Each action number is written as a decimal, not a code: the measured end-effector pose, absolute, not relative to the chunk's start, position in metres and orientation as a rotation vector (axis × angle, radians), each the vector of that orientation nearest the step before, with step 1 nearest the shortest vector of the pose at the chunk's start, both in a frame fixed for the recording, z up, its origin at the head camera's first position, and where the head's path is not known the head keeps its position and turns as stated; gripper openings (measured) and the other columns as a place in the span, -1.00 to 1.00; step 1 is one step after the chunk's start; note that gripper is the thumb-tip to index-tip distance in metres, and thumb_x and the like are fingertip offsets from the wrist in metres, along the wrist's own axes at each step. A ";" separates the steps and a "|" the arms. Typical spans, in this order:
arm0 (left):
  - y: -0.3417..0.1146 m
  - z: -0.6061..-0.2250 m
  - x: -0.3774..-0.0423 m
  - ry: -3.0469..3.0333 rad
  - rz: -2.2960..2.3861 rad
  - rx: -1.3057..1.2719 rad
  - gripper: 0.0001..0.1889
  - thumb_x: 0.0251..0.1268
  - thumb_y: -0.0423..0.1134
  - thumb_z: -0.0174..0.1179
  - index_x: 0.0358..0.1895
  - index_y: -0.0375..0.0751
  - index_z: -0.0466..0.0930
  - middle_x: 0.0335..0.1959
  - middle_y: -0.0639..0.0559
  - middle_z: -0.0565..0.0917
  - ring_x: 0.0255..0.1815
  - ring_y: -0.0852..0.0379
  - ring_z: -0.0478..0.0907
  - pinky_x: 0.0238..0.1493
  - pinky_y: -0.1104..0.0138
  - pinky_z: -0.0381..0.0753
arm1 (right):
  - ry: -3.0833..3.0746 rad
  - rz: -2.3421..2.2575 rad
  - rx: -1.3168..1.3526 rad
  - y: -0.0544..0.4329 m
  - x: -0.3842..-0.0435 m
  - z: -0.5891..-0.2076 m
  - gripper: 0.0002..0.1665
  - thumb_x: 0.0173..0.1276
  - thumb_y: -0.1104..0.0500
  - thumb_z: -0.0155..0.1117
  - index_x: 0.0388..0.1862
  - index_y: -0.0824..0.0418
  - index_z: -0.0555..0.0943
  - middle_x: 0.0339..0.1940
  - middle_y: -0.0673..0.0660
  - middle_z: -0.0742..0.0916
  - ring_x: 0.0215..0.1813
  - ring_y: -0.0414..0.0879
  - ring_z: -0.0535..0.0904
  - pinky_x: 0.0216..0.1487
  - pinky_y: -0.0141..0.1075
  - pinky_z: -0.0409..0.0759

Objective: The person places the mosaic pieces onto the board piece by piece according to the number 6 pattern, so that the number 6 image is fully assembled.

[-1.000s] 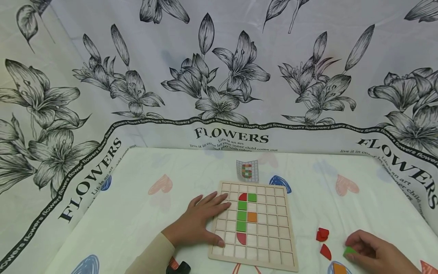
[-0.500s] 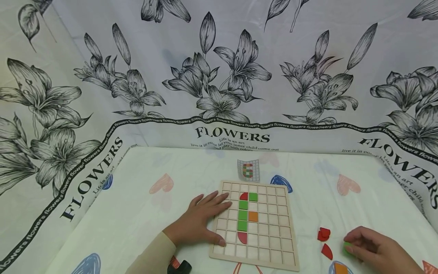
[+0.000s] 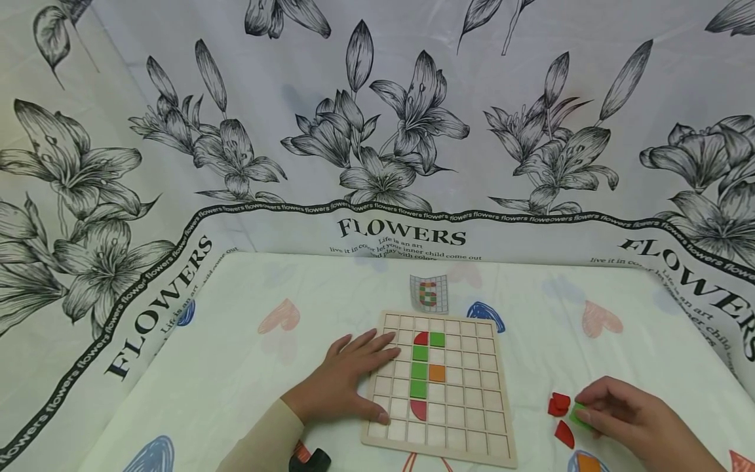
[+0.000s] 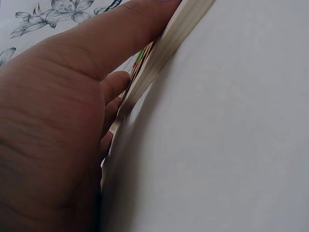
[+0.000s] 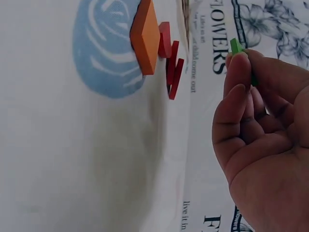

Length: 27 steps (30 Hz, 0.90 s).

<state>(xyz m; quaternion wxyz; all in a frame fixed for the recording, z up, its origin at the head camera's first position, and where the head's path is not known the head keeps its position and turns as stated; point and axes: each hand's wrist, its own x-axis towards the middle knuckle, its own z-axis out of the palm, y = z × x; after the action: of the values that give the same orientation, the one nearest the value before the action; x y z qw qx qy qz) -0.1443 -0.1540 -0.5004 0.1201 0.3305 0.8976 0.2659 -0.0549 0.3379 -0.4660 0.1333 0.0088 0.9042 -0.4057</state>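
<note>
My left hand (image 3: 348, 377) rests with spread fingers along the left edge of a wooden grid board (image 3: 472, 419). In the left wrist view the thumb lies on the board's rim (image 4: 154, 63). Set in the board's cells are several green squares (image 3: 419, 371), an orange square (image 3: 436, 373) and two red quarter-round pieces (image 3: 418, 410). Off the board to the right, my right hand (image 3: 631, 416) pinches a green square tile (image 3: 580, 415) between thumb and fingers. The right wrist view shows that green tile (image 5: 235, 46) edge-on, held up off the cloth.
Loose red pieces (image 3: 558, 404) and one red quarter-round (image 3: 564, 434) lie right of the board, with an orange tile (image 3: 588, 463) nearer the front. A small pattern card (image 3: 429, 293) lies behind the board. Something black (image 3: 311, 461) sits by the left forearm.
My right hand has brought the green tile a little left and up, close to the red pieces. The left hand stays on the board's edge.
</note>
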 end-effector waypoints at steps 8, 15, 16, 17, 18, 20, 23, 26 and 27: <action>-0.154 -0.501 -0.144 2.627 0.775 0.973 0.16 0.05 0.59 0.43 0.75 0.33 0.24 0.77 0.38 0.05 0.79 0.10 -0.19 0.64 -0.23 -0.27 | 2.549 -1.382 -0.185 0.327 -0.053 -0.462 -0.87 0.66 0.28 0.30 0.07 0.30 0.67 -0.18 0.06 0.81 -0.17 -0.10 0.73 -0.16 -0.36 0.68; -0.154 -0.501 -0.145 2.634 0.770 0.980 0.17 0.05 0.59 0.43 0.76 0.32 0.23 0.77 0.38 0.04 0.79 0.09 -0.20 0.64 -0.23 -0.27 | 2.479 -1.484 -0.260 0.311 -0.056 -0.459 -0.92 0.65 0.27 0.32 0.02 0.23 0.69 -0.18 0.12 0.82 -0.15 -0.04 0.74 -0.12 -0.34 0.69; -0.154 -0.501 -0.145 2.634 0.768 0.980 0.17 0.05 0.59 0.44 0.76 0.32 0.23 0.77 0.37 0.04 0.79 0.09 -0.20 0.64 -0.23 -0.27 | 2.477 -1.488 -0.277 0.308 -0.056 -0.459 -0.92 0.66 0.27 0.31 0.02 0.23 0.69 -0.18 0.13 0.82 -0.15 -0.03 0.74 -0.12 -0.33 0.69; -0.154 -0.501 -0.145 2.635 0.768 0.981 0.17 0.05 0.59 0.44 0.76 0.32 0.23 0.77 0.37 0.04 0.79 0.09 -0.20 0.64 -0.23 -0.27 | 2.464 -1.499 -0.278 0.306 -0.056 -0.458 -0.93 0.66 0.26 0.31 0.02 0.23 0.69 -0.19 0.14 0.82 -0.16 -0.02 0.74 -0.12 -0.33 0.68; -0.154 -0.501 -0.145 2.635 0.768 0.981 0.17 0.05 0.58 0.45 0.76 0.31 0.24 0.77 0.37 0.05 0.79 0.09 -0.19 0.64 -0.23 -0.27 | 2.454 -1.506 -0.275 0.303 -0.056 -0.457 -0.93 0.66 0.26 0.31 0.01 0.21 0.69 -0.22 0.14 0.81 -0.17 -0.01 0.74 -0.11 -0.33 0.68; -0.154 -0.501 -0.145 2.635 0.769 0.980 0.17 0.04 0.58 0.45 0.76 0.30 0.24 0.77 0.36 0.05 0.79 0.08 -0.19 0.64 -0.22 -0.27 | 2.445 -1.509 -0.283 0.298 -0.057 -0.456 -0.95 0.66 0.24 0.32 -0.01 0.16 0.69 -0.33 0.15 0.79 -0.22 0.02 0.74 -0.11 -0.35 0.64; -0.154 -0.500 -0.144 2.636 0.770 0.980 0.17 0.04 0.57 0.46 0.76 0.29 0.25 0.77 0.35 0.05 0.79 0.08 -0.19 0.64 -0.22 -0.28 | 2.418 -1.541 -0.288 0.290 -0.058 -0.454 -0.96 0.64 0.21 0.36 -0.02 0.13 0.69 -0.41 0.17 0.76 -0.27 0.05 0.72 -0.13 -0.32 0.63; -0.154 -0.500 -0.144 2.639 0.768 0.979 0.18 0.03 0.58 0.46 0.76 0.29 0.25 0.77 0.35 0.05 0.79 0.08 -0.19 0.64 -0.22 -0.28 | 2.395 -1.581 -0.316 0.283 -0.060 -0.453 -0.93 0.63 0.23 0.37 0.00 0.18 0.69 -0.32 0.18 0.78 -0.24 0.04 0.71 -0.16 -0.27 0.67; -0.154 -0.500 -0.144 2.640 0.769 0.981 0.18 0.03 0.58 0.46 0.76 0.29 0.25 0.77 0.35 0.05 0.79 0.08 -0.19 0.64 -0.22 -0.28 | 2.393 -1.589 -0.329 0.280 -0.061 -0.453 -0.92 0.63 0.23 0.36 0.01 0.19 0.70 -0.27 0.18 0.78 -0.22 0.02 0.71 -0.17 -0.26 0.68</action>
<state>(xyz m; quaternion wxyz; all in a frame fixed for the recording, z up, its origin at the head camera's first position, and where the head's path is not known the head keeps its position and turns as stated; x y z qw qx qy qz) -0.1442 -0.1540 -0.5002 0.1109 0.3339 0.8987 0.2617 -0.0606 0.2803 -0.4531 0.1249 -0.1127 0.8211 -0.5454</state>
